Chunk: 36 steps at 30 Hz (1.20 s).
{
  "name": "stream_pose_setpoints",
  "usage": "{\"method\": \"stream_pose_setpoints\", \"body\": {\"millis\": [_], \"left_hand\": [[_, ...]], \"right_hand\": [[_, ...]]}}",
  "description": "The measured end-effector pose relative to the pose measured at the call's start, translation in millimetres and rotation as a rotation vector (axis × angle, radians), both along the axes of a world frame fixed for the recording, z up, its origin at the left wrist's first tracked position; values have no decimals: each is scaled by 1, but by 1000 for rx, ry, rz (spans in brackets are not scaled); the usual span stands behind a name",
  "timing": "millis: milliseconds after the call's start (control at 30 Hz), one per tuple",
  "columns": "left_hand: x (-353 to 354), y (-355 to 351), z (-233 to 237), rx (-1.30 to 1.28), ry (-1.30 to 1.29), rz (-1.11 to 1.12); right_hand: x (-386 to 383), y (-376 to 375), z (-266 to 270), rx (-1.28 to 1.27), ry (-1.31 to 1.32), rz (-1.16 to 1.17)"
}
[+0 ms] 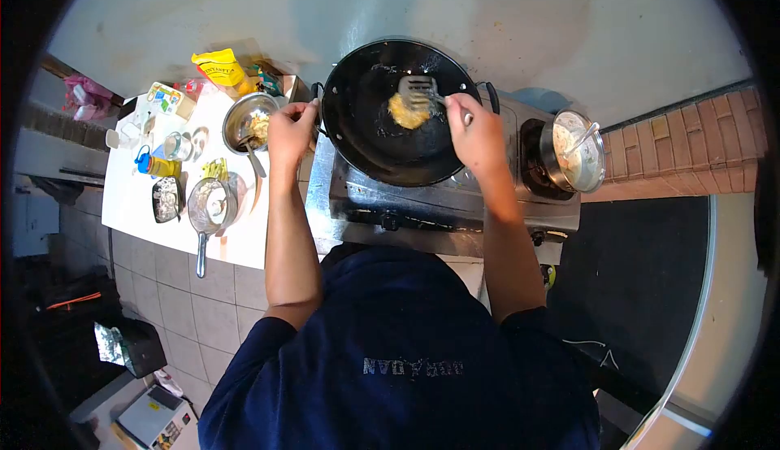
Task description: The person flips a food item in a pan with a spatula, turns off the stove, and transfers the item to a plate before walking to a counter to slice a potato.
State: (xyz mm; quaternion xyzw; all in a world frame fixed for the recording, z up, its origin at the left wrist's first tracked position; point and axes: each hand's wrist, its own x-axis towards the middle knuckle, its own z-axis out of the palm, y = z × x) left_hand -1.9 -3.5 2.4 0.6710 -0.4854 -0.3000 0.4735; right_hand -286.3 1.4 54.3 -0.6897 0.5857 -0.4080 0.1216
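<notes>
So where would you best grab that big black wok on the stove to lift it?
Take the wok by the two small loops on its rim, coming in from the sides. The left hand grips the left one; the right loop sits free beside the right hand, which holds the spatula. The bowl is round, smooth and probably hot.

Spatula (418, 88) on egg (406, 113) in wok (366, 145)

Food (404, 114) in wok (366, 145) on stove (422, 206), pot (553, 170) right, table (130, 202) left
</notes>
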Motion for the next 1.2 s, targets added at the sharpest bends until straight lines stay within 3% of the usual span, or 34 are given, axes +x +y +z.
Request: {"method": "stream_pose_setpoints", "body": {"millis": [167, 300, 433, 633, 733, 833, 967, 1033, 1100, 1200], "left_hand": [[4, -5, -10, -15, 57, -13], [3, -3, -10, -30, 32, -3], [3, -4, -7, -2, 28, -11], [1, -1, -2, 2, -15, 0], [-1, -1, -2, 3, -25, 17], [-2, 1, 3, 5, -20, 26], [0, 0, -1, 3, -6, 14], [1, -1, -4, 8, -12, 20], [0, -1, -3, 10, -17, 23], [-1, 1, 1, 17, -34, 27]], "right_hand": [[-3, 8, -1, 185, -53, 85], [-9, 6, 4, 89, 22, -35], [7, -1, -8, -64, -55, 64], [0, 6, 2, 151, -88, 74], [-2, 5, 16, 117, 113, -38], [4, 2, -1, -65, -37, 109], [-1, 11, 1, 89, -97, 123], [-3, 11, 8, 144, -50, 55], [-6, 7, 7, 44, 63, -28], [2, 2, -2, -39, 41, 51]]}}
